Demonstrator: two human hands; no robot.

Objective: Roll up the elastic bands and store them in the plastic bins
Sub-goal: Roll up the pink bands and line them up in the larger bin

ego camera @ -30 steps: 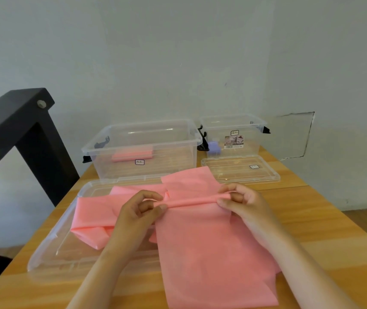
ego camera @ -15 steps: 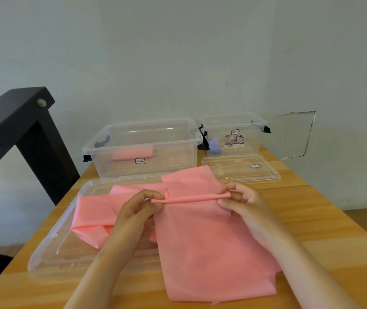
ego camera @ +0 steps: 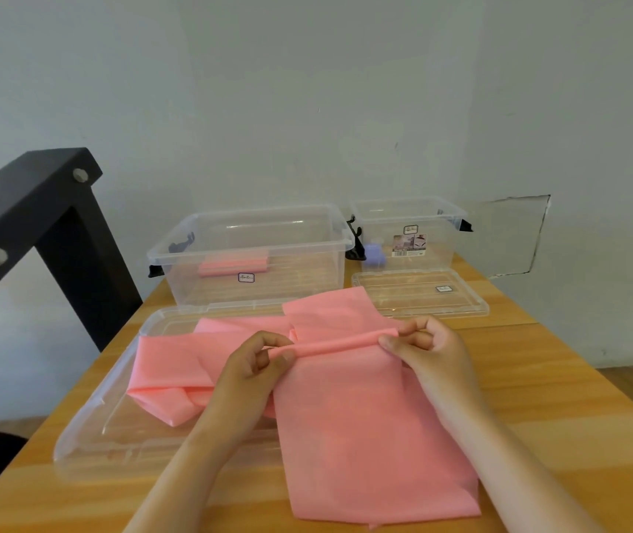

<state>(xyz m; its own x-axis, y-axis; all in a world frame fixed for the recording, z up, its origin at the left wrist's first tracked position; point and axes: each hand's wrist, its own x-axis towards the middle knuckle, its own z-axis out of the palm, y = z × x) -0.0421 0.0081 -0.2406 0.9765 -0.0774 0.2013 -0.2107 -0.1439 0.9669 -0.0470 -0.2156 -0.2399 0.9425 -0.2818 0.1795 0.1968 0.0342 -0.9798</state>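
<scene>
A long pink elastic band [ego camera: 364, 428] lies flat on the wooden table, its far end turned into a thin roll [ego camera: 334, 345]. My left hand [ego camera: 257, 369] pinches the roll's left end and my right hand [ego camera: 422, 350] pinches its right end. More pink band [ego camera: 170, 363] lies loosely piled to the left on a clear lid. A large clear bin [ego camera: 253, 225] stands behind, open, with one rolled pink band [ego camera: 232, 266] inside. A smaller clear bin [ego camera: 409, 203] at the back right holds a purple roll [ego camera: 374, 252].
A large clear lid [ego camera: 88, 428] lies flat at the front left under the loose band. A smaller lid [ego camera: 418, 294] lies before the small bin. A black metal frame [ego camera: 38, 209] rises at the left. The wall is close behind the bins.
The roll has grown slightly thicker as both hands turned it. The band's near end has slid a little farther up the table toward me-facing edge's far side.
</scene>
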